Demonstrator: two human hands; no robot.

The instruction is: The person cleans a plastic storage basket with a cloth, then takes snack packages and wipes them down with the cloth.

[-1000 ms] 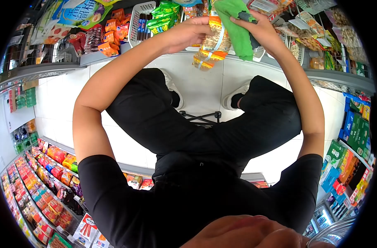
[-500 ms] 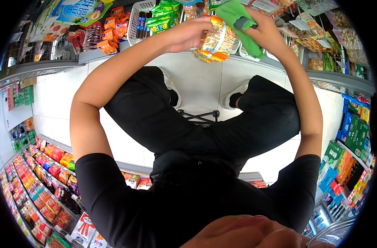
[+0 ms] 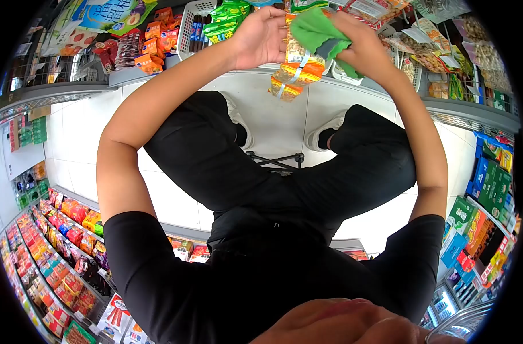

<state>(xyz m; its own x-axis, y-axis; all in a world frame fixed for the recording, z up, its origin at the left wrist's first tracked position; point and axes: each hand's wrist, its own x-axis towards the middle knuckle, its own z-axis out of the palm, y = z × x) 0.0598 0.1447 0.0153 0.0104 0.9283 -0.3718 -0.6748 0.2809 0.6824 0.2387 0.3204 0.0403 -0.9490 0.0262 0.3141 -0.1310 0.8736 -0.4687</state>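
A strip of orange-and-yellow snack packs [image 3: 298, 73], wrapped with pale bands, hangs at the shelf front, its lower end over the floor. My left hand [image 3: 260, 37] is at its left edge with the palm showing and the fingers loosely spread. Its fingertips meet the packs' side; whether they bear any weight is unclear. My right hand [image 3: 361, 46] is closed on a green cloth [image 3: 316, 31] with a grey patch. The cloth lies over the upper right part of the packs and covers some of them.
Behind the hands, a shelf holds a white basket [image 3: 187, 37] of dark sticks, green snack bags [image 3: 224, 26] and orange packets [image 3: 152, 49]. Bagged goods [image 3: 433, 54] sit to the right. A black folding stand [image 3: 275, 160] is between my feet. Snack shelves [image 3: 61, 258] line the lower left.
The snack packs have dropped lower and unfolded into a longer strip. My left hand's grip has loosened. The green cloth has swung left across the packs with my right hand.
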